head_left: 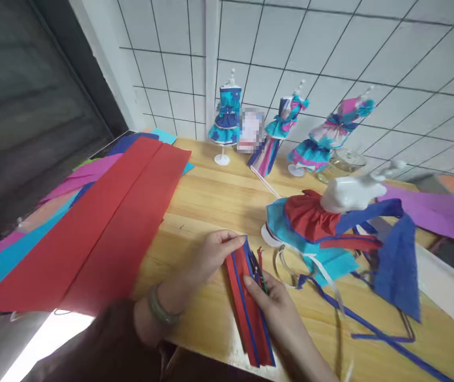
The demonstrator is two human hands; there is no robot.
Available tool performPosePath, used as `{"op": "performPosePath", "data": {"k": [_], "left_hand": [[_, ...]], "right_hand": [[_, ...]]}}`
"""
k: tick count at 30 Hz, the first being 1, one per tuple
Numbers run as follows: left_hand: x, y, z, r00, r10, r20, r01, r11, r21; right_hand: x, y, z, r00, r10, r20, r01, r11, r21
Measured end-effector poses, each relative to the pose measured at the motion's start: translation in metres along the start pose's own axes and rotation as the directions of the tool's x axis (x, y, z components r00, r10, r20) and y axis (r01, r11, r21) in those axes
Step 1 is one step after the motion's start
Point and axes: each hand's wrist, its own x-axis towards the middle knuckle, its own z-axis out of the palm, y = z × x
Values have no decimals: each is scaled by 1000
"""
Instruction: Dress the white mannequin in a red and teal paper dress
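Near the table's front edge, a red strip with blue edging (248,313) is folded in layers. My left hand (221,252) pinches its upper end between thumb and fingers. Farther down, my right hand (274,305) closes on the strip's right side, its thumb lying on top. Dark scissors (256,268) show between this hand and the strip; how the fingers hold them is partly hidden. Just right of the hands lies a white mannequin (346,193), tilted over, wearing a red gathered skirt (310,215) above a turquoise layer.
Large red sheets (131,212) cover the left side over other coloured sheets. Three dressed mannequins, one in turquoise (229,114), stand at the back by the tiled wall. Blue strips (397,265), a pale ribbon (330,281) and a purple sheet (437,209) lie on the right.
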Motion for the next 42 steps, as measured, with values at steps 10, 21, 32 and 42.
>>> {"op": "performPosePath", "data": {"k": [10,21,32,42], "left_hand": [[-1,4,-7,997,29,66,-31,999,30],[-2,1,-3,994,29,109,-35,998,48],[-6,1,1,991,77,111,-99,971,217],[-7,1,4,991,103,82,-121,958,261]], "right_hand": [[-2,-3,1,998,33,-60,-33,999,-2],[-1,0,1,978,87,-190,-61,989,135],[3,-3,5,961,53,-273,-48,999,25],[2,-11,7,958,30,-284,-61,993,-98]]}}
